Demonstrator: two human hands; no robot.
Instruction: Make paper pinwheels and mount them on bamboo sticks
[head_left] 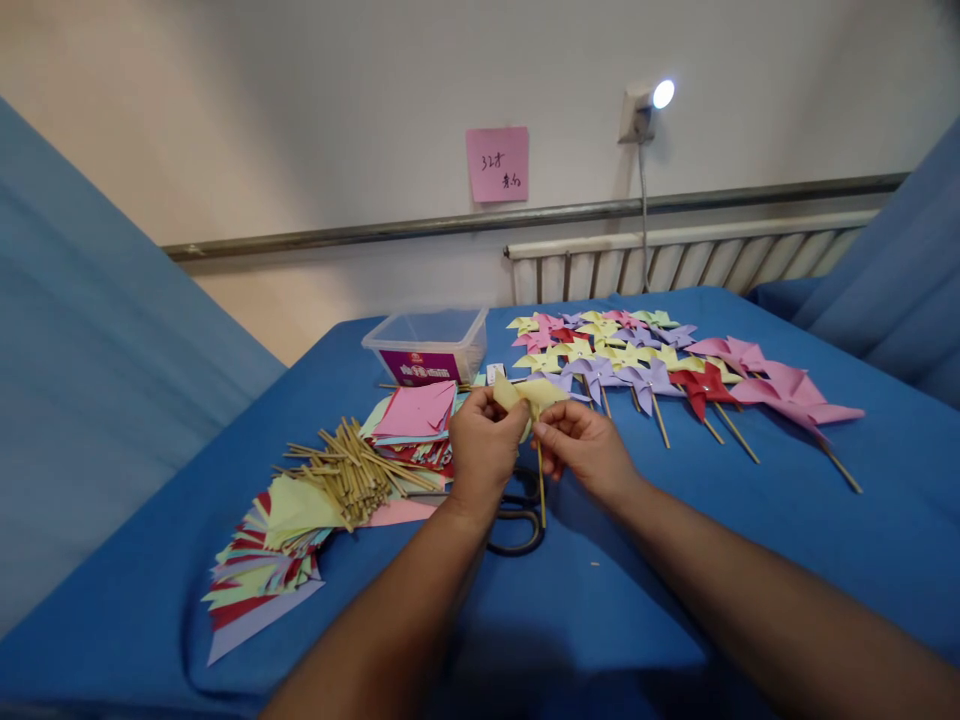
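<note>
Bare blue cloth (750, 560) right; sticks (352, 470), scissors (517, 520) crowd the left.

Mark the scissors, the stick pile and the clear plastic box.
scissors (517, 535): head view, on the dark handle loop below the hands.
stick pile (352, 472): head view, middle of the bundle.
clear plastic box (427, 350): head view, on its front wall.

A clear plastic tub (427, 345) stood beyond stacked coloured paper (415, 412) and loose sticks (352, 472); finished pinwheels (645, 360) (many colours) lay rightward, scissors (517, 520) nearer.
</note>
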